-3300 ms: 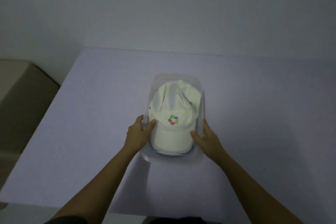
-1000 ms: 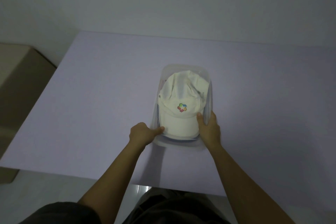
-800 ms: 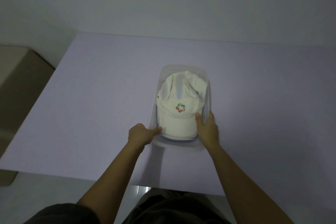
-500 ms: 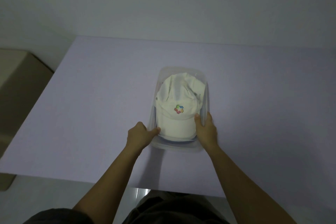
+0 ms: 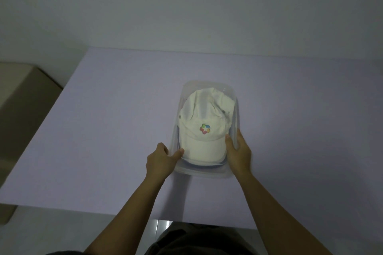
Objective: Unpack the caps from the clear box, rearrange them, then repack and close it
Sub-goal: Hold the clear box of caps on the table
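On counter (image 5: 103, 130): clear box (image 5: 205, 172) with white cap (image 5: 204, 118) inside; left hand (image 5: 160, 160) grips near-left corner, right hand (image 5: 238, 153) grips right wall.

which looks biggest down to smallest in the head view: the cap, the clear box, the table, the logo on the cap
1. table, by far
2. clear box, only a little larger than the cap inside it
3. cap
4. logo, a small patch on the cap's front
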Tool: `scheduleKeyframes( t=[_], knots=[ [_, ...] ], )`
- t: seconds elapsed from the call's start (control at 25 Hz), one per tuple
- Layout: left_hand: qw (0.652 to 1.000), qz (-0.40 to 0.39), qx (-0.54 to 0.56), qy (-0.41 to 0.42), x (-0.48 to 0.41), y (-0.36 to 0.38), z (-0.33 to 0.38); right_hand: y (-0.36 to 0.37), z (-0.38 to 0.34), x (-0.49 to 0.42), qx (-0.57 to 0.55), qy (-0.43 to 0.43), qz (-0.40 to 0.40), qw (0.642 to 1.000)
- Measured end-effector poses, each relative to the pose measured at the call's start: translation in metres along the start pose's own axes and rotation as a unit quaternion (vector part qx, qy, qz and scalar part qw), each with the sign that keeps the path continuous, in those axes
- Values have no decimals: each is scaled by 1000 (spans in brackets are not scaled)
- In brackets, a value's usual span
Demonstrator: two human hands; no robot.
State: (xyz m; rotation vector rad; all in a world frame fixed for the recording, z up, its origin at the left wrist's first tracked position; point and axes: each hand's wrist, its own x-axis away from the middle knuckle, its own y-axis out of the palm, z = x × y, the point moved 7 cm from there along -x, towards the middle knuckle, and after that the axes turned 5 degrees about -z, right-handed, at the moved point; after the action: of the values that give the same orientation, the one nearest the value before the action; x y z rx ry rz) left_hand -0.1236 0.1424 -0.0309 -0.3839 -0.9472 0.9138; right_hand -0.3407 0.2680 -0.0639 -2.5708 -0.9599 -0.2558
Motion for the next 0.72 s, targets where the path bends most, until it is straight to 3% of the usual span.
scheduleKeyframes(
  t=[0.32, 0.72],
  knots=[
    [1000, -7, 0, -10, -5, -1, 1, 0, 4, -4, -35, -14, 4, 999],
    [1000, -15, -2, -27, -6, 2, 2, -6, -11, -5, 18, -45, 16, 999]
  ],
)
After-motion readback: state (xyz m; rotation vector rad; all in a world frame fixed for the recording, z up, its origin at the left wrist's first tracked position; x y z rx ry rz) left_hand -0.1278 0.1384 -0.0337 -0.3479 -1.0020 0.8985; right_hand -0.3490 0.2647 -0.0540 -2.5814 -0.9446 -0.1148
